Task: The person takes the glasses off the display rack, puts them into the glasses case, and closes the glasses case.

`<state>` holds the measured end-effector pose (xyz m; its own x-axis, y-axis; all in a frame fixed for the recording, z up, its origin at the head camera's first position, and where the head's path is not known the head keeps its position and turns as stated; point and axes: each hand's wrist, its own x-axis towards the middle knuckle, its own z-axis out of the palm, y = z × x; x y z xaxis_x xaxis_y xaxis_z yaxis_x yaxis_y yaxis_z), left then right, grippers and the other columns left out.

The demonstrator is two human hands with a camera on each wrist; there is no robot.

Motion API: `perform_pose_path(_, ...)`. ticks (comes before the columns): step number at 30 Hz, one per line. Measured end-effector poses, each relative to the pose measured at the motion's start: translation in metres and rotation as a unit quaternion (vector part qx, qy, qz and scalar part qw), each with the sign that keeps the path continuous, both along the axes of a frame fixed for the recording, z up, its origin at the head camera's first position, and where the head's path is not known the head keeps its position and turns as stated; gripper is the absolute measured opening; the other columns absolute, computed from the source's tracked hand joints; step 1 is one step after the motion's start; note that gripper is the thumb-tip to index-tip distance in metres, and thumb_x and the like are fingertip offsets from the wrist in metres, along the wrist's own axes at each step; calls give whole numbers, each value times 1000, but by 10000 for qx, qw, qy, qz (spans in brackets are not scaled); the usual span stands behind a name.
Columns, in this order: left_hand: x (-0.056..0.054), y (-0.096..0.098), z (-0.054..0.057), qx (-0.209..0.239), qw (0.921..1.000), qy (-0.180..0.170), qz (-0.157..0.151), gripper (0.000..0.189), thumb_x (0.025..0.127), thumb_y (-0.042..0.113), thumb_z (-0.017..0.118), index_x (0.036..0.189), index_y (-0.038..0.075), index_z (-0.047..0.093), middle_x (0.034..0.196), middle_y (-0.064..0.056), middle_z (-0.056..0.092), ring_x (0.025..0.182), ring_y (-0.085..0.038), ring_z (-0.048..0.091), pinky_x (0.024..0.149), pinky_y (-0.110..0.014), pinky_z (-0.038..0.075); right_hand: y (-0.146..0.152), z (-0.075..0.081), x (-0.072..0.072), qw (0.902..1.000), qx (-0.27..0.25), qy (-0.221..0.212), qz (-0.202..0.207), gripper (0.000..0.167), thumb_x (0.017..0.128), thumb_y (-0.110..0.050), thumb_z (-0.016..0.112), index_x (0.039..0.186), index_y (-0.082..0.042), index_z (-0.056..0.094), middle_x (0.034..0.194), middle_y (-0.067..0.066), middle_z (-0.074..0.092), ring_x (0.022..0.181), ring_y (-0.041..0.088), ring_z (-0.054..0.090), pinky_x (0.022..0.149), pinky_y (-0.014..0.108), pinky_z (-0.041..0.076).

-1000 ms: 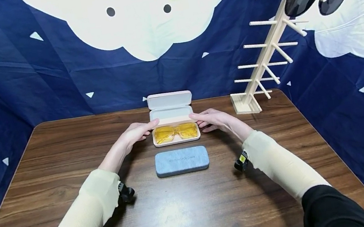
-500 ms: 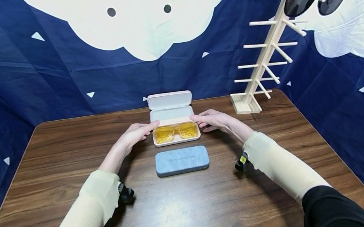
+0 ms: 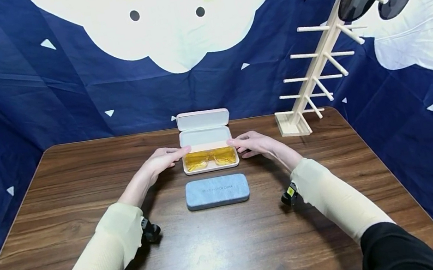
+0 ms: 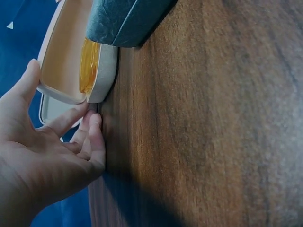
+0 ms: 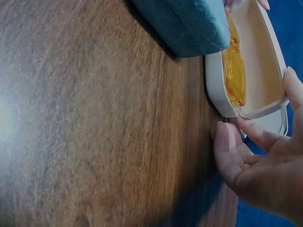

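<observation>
An opened glasses case [image 3: 212, 169] lies near the back of the table, with yellow-tinted glasses [image 3: 193, 161] inside. Its pale lid [image 4: 61, 59] stands raised behind the glasses. My left hand [image 3: 160, 160] holds the case's left end, thumb at the lid's edge and forefinger low by the hinge corner. At the opposite end, my right hand [image 3: 256, 141] holds it in the same manner. The other fingers of both hands are bent near the tabletop. In front sits a closed blue glasses case [image 3: 216, 191], touched by neither hand.
Directly behind is a second open case [image 3: 205, 135] with a white interior, its lid raised against the blue curtain [image 3: 144, 103]. A wooden peg stand [image 3: 313, 67] rises at the back right, black sunglasses [image 3: 360, 0] on its top pegs. The table [image 3: 226, 255] is dark wood.
</observation>
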<state>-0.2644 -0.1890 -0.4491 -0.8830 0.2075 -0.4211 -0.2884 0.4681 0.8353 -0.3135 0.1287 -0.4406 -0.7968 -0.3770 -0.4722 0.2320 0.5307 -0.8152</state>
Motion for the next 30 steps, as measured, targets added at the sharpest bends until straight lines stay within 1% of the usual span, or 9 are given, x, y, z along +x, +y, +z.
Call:
perform_pose_path(4, 0, -1, 0, 32, 10000, 12, -44, 81, 93, 63, 65, 151, 8, 51, 163, -11, 44, 153, -30, 36, 125, -48, 34, 0, 0, 1, 9999, -57, 37, 81, 62, 99, -48, 63, 145, -6, 56, 150, 12, 55, 131, 26, 54, 110, 41, 52)
perform_pose_path(10, 0, -1, -2, 131, 9998, 81, -122, 79, 93, 61, 67, 150, 9, 52, 163, -10, 43, 154, -29, 35, 125, -49, 33, 1, -2, 2, 9999, -38, 94, 73, 61, 98, -47, 64, 143, -7, 57, 149, 13, 55, 129, 26, 55, 108, 40, 54)
perform_pose_path(17, 2, -2, -2, 207, 9996, 157, -150, 74, 93, 58, 68, 149, 10, 54, 162, -10, 45, 153, -29, 36, 124, -51, 34, 3, -4, 3, 9996, -134, 207, 148, 58, 98, -45, 65, 142, -7, 59, 147, 12, 57, 127, 26, 55, 107, 39, 54)
perform_pose_path(23, 3, -2, -2, 192, 9996, 172, -149, 77, 93, 59, 68, 150, 11, 52, 162, -10, 44, 153, -29, 36, 124, -51, 34, 3, -6, 4, 9992, -214, 320, 133, 56, 98, -41, 66, 142, -6, 59, 145, 13, 58, 124, 25, 55, 108, 41, 54)
perform_pose_path(30, 3, -3, -2, 121, 9997, 139, -169, 81, 92, 60, 69, 153, 11, 49, 164, -10, 42, 153, -29, 36, 124, -51, 34, 3, -7, 5, 9990, -243, 364, 118, 55, 99, -37, 66, 143, -4, 58, 148, 15, 57, 128, 26, 54, 111, 45, 51)
